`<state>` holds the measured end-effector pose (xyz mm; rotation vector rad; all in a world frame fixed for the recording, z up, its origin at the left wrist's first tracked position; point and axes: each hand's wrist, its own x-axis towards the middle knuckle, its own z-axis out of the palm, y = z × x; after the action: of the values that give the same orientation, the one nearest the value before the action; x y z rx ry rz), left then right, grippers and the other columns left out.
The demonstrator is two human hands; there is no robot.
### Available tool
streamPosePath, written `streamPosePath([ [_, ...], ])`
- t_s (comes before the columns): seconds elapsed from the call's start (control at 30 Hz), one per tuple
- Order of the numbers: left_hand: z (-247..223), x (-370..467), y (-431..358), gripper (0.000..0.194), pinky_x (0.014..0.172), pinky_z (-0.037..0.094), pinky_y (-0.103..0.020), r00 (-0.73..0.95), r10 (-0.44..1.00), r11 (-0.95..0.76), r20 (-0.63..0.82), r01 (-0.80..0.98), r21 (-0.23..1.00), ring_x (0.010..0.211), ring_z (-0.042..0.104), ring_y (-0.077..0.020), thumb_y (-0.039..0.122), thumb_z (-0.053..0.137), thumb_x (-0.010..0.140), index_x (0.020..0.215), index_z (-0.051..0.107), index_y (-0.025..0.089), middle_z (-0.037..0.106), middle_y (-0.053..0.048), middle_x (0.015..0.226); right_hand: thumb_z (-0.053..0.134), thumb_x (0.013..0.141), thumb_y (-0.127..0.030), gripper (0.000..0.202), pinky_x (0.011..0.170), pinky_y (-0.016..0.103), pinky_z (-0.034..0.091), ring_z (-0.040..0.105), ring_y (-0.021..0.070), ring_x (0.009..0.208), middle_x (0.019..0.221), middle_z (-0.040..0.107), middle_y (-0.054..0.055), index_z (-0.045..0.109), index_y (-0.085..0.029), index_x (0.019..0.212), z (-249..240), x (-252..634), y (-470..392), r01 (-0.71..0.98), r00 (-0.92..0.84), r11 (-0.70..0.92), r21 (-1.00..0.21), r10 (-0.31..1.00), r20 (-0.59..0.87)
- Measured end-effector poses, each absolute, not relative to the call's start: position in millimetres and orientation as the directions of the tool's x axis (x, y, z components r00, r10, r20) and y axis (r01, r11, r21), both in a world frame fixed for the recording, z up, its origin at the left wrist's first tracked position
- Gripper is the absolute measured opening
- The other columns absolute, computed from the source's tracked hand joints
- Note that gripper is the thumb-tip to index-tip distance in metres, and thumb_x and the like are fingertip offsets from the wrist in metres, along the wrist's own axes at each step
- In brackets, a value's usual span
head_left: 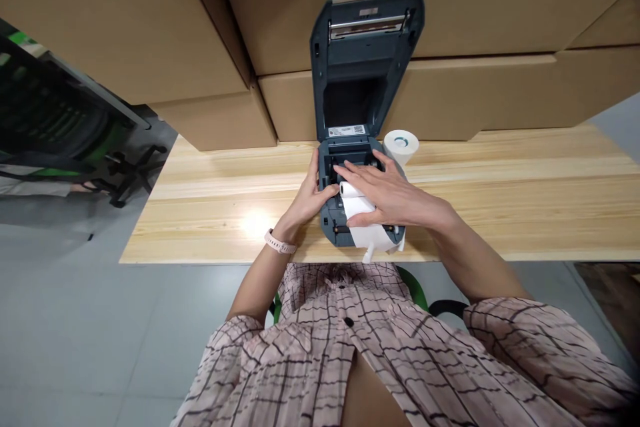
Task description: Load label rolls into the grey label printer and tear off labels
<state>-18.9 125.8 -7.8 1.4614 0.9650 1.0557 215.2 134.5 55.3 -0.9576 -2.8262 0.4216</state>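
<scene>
A dark grey label printer (329,235) stands on the wooden table with its lid (367,57) raised. A small white paper roll (352,189) lies in its open body, and a loose strip of paper (367,233) hangs over the front edge. My left hand (309,197) rests along the printer's left side, fingers apart, thumb reaching to the roll's left end. Over the roll and the printer's inside spreads my right hand (383,193), fingers apart, thumb on the paper strip. Its palm hides part of the roll.
A larger white roll (401,143) stands behind my right hand, beside the printer. Cardboard boxes (320,13) line the back of the wooden table (525,200). At the far left are a dark chair base (131,170) and the grey floor.
</scene>
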Motion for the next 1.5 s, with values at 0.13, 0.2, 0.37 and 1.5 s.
streamPosePath([
  [0.13,-6.3,-19.6,122.7,0.115,0.14,0.016,-0.055,0.303,0.944,-0.154,0.132,0.049,0.987,0.173,0.012,-0.0349,0.059,0.07,0.096,0.176,-0.007,0.029,0.004,-0.011,0.187,0.06,0.093,-0.081,0.116,0.134,0.071,0.004,0.035,0.0434,0.165,0.177,0.03,0.026,0.014,-0.016,0.177,54.9,214.3,136.3,0.555,-0.802,0.771,-0.314,0.596,0.046],
  [0.2,-6.8,-20.6,122.2,0.114,0.14,0.019,-0.055,0.312,0.939,-0.174,0.143,0.073,0.982,0.173,0.012,-0.0344,0.062,0.069,0.097,0.176,-0.006,0.031,0.004,-0.01,0.187,0.061,0.093,-0.08,0.118,0.134,0.072,0.003,0.034,0.0428,0.166,0.176,0.031,0.029,0.012,-0.014,0.177,55.7,213.5,137.2,0.541,-0.809,0.779,-0.317,0.585,0.057],
  [0.37,-10.2,-23.3,122.5,0.109,0.141,0.019,-0.054,0.315,0.931,-0.235,0.183,0.135,0.963,0.174,0.01,-0.0324,0.066,0.064,0.099,0.176,-0.005,0.032,0.002,-0.009,0.188,0.065,0.091,-0.079,0.122,0.133,0.073,-0.001,0.034,0.0434,0.165,0.176,0.034,0.026,0.005,-0.017,0.178,56.8,212.9,139.6,0.504,-0.823,0.8,-0.326,0.559,0.1],
  [1.5,29.4,-24.5,87.9,0.037,0.138,0.021,-0.062,0.576,0.724,-0.644,0.379,0.367,0.672,0.152,0.055,-0.0281,0.053,0.066,0.103,0.13,0.073,0.029,0.061,-0.012,0.157,0.071,0.088,-0.071,0.136,0.133,0.073,0.001,0.03,0.0404,0.167,0.174,0.036,0.031,-0.014,-0.01,0.174,56.7,210.7,139.4,0.504,-0.81,0.781,-0.368,0.576,0.111],
])
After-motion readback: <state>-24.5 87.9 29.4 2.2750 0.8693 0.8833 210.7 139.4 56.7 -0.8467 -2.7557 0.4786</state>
